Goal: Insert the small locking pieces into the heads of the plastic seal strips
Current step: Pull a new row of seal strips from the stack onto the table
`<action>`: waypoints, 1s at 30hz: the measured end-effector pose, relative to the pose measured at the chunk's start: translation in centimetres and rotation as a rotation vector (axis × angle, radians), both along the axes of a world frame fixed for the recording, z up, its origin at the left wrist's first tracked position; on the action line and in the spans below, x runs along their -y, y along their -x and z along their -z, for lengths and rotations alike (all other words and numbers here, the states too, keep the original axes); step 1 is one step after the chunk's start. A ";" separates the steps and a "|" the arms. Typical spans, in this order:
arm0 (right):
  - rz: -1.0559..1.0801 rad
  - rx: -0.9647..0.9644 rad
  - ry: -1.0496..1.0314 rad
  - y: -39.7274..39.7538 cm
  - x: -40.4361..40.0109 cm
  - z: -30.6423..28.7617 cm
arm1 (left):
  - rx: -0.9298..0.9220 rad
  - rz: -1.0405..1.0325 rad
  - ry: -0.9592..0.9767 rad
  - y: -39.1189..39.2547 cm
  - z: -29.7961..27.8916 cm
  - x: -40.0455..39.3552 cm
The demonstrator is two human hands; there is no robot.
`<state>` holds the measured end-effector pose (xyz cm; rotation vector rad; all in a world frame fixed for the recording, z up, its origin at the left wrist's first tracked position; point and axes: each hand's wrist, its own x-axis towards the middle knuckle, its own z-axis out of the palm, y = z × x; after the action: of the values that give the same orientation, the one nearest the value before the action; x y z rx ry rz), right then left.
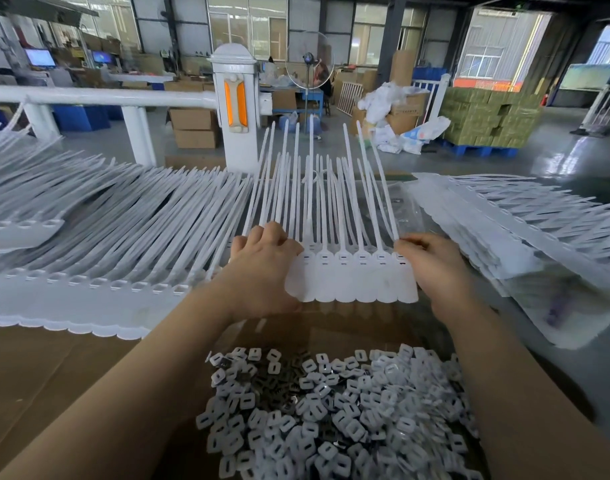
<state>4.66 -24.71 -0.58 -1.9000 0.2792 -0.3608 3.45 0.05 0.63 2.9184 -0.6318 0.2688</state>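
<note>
Because the heads have to face me and sit level before any piece can go in, I hold a joined sheet of seal strips up off the cardboard, its flat tags pointing toward me and its long tails fanning away to the far side. My left hand grips the sheet's left edge, fingers curled over the top near the heads and the thumb hidden beneath. My right hand pinches the right edge the same way, fingertips closed on the outermost strip just where its tail begins. Neither hand has a locking piece in it.

Those locking pieces lie in a loose heap on the cardboard sheet nearest me, between my forearms (close by, I judge, so a free hand need only drop back to scoop some). Slots show as dark marks in the heads of the held sheet; whether any is filled already I cannot tell.

To the left, a long layered stack of strips lies with open square heads toward me. To the right, another stack rests on clear plastic bags, well apart from the left one, which I take as keeping two batches from mixing.
</note>
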 end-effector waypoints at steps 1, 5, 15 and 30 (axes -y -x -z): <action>-0.002 0.007 0.011 0.0 0.0 0.1 | -0.019 -0.006 0.008 0.0 0.0 -0.1; -0.028 0.015 0.052 -0.1 0.0 0.6 | -0.102 -0.017 0.063 -0.2 0.3 -0.5; -0.003 0.156 -0.096 0.3 0.0 -0.5 | 0.058 0.035 0.092 -0.5 0.2 -0.3; 0.000 0.244 -0.077 0.9 0.3 -0.6 | 0.131 0.074 0.003 0.4 -0.5 0.5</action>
<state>3.76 -24.97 0.02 -1.7594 0.1280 -0.5690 3.07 -0.44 1.18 2.8853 -0.7552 0.4545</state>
